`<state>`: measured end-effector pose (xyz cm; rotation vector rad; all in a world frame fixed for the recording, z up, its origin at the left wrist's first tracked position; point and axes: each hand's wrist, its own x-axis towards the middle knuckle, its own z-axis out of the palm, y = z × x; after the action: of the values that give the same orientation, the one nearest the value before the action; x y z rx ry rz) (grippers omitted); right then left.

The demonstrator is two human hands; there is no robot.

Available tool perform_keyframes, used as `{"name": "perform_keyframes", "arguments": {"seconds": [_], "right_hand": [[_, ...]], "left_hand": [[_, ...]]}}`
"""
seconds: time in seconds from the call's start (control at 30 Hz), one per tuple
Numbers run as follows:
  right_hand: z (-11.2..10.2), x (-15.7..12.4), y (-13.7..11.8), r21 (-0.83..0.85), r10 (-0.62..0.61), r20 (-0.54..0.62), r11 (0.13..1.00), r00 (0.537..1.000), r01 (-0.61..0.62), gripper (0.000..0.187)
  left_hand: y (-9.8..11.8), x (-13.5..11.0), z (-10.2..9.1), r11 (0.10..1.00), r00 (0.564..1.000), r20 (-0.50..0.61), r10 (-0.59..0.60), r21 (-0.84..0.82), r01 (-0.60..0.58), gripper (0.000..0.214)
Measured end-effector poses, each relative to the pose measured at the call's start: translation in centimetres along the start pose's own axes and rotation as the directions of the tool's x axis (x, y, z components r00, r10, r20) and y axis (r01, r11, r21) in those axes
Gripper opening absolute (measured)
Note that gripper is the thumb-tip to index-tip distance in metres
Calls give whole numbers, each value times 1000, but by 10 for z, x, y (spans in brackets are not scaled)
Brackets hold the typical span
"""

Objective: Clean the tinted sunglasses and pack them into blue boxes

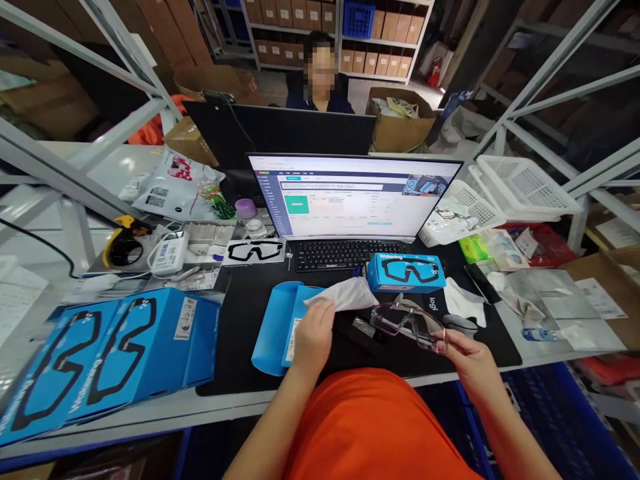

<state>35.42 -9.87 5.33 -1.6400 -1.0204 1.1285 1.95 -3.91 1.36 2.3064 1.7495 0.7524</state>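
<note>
My left hand [316,335] is closed on one end of a white soft pouch [350,294], held above an open blue box [278,327] on the black desk mat. My right hand [463,350] pinches one side of clear-framed glasses [407,321], whose other end comes close to the pouch. A small clear plastic packet [369,327] lies below the pouch and glasses. Behind the glasses stands a closed blue box [406,273] with glasses printed on it. To their right are a white cloth [465,301] and a dark lens [459,325], partly behind my right hand.
A lit monitor [357,200] and black keyboard [334,256] stand ahead. Larger blue boxes [145,347] fill the left side. White baskets [525,190] and a clear plastic container [575,303] are at right. Another person [320,100] sits behind the monitors, between metal frame bars.
</note>
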Motion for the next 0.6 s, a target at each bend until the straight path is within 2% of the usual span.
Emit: {"name": "perform_keyframes", "arguments": {"seconds": [0.07, 0.17, 0.27, 0.33, 0.4, 0.47, 0.6], "right_hand": [[3, 0, -1, 1, -29, 15, 1000, 999, 29, 33], [11, -2, 3, 5, -52, 45, 999, 998, 51, 32], [21, -5, 9, 20, -76, 86, 997, 993, 75, 29], [27, -8, 12, 33, -96, 95, 995, 991, 93, 27], [31, -9, 13, 37, -120, 101, 992, 988, 117, 23], [34, -9, 13, 35, -151, 96, 988, 984, 148, 18], [36, -8, 15, 9, -179, 12, 984, 984, 178, 16]], "left_hand": [[-21, -10, -14, 997, 996, -49, 72, -8, -72, 34], [-60, -20, -28, 989, 988, -51, 148, 0, -148, 35], [-90, -25, -30, 990, 991, -32, 133, 52, -131, 33], [-96, -27, -27, 991, 995, -33, 95, 97, -91, 37], [-86, -30, -19, 991, 999, -33, 34, 132, -29, 39], [-63, -34, -9, 989, 999, -17, -33, 145, 36, 35], [-6, -36, 18, 991, 994, 107, 6, 129, -20, 20]]}}
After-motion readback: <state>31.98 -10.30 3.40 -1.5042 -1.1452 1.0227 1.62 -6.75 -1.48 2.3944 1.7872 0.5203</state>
